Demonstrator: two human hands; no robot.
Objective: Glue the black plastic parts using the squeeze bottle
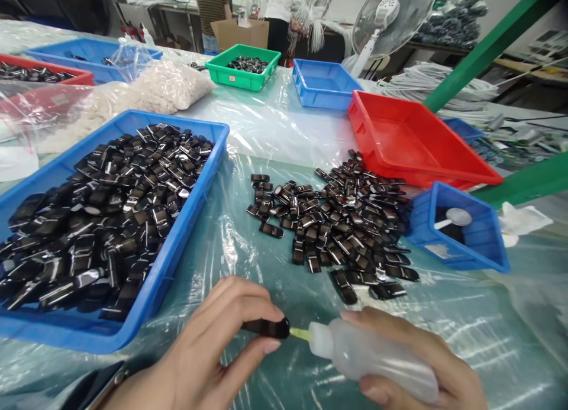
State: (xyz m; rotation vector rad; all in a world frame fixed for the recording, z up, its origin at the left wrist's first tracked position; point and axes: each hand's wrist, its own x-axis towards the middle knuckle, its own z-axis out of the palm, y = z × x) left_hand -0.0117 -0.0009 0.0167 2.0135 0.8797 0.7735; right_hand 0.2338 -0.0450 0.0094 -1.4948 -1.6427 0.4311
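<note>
Between thumb and fingers my left hand (213, 333) pinches a small black glossy oblong part (270, 328), held level above the table. My right hand (426, 357) grips a translucent squeeze bottle (377, 354) lying nearly sideways. Its yellowish nozzle tip (300, 334) meets the right end of the black part; whether any liquid comes out cannot be seen. Just beyond my hands spreads a loose pile of similar black parts (328, 215). To the left, a large blue tray (177, 268) holds many more of them.
A small blue bin (461, 244) with a white scoop stands right, beside an empty-looking red tray (412, 138). Farther back are a green tray (246, 81), a blue tray (326, 84), a bag of pale pellets (173, 84) and a fan (386, 19). Two people stand behind.
</note>
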